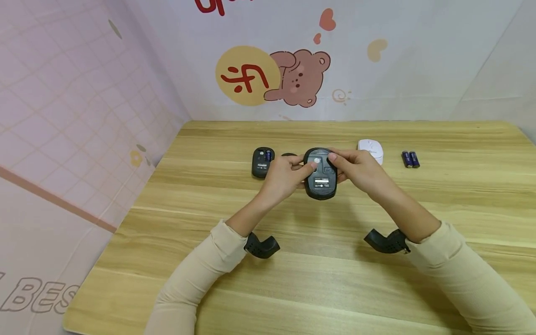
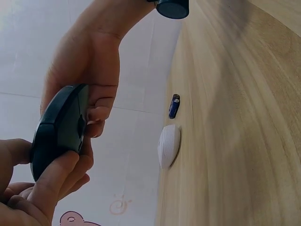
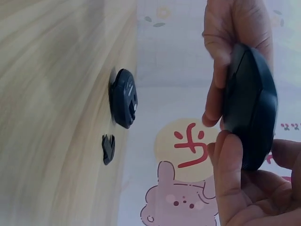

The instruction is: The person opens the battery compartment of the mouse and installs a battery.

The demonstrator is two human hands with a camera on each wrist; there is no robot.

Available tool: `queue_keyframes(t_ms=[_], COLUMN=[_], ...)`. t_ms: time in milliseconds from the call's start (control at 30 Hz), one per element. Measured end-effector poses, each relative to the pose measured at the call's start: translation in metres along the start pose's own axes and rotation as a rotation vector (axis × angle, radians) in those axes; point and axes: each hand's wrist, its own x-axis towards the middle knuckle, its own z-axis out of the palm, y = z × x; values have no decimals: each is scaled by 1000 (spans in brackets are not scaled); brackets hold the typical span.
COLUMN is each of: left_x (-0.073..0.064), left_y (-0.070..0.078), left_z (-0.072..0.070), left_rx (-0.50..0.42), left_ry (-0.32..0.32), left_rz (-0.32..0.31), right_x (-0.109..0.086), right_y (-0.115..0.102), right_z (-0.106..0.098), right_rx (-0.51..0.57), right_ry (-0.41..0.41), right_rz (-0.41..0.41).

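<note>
Both hands hold a black computer mouse (image 1: 322,190) above the table, its underside with a white label facing the head camera. My left hand (image 1: 281,177) grips its left edge, thumb on the underside near a pale round spot. From the other side my right hand (image 1: 363,171) pinches the upper right edge, thumb on top of the underside. The left wrist view shows the mouse (image 2: 54,129) edge-on, fingers beneath it. In the right wrist view, the mouse (image 3: 249,108) is tilted between the two hands.
Behind the left hand, a second black mouse (image 1: 258,168) lies underside up, a blue battery (image 1: 268,155) in its open compartment. Beside it is a small dark cover-like piece (image 3: 108,149). A white rounded object with a ribbed side (image 1: 371,148) and two blue batteries (image 1: 410,159) lie at right.
</note>
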Motion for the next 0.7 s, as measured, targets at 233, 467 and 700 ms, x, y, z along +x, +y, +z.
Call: queue_keyframes(t_ms=[233, 467, 700], left_x=[0, 1, 1], left_y=[3, 4, 4], left_z=[0, 0, 0], left_rx=[1, 9, -1], left_ry=[5, 5, -21], left_rz=[5, 12, 10], right_x=[-3, -3, -3], right_y=[-4, -5, -4], right_z=[-2, -4, -4], right_rx=[17, 38, 50], right_ry=[-52, -74, -81], right_rz=[3, -16, -31])
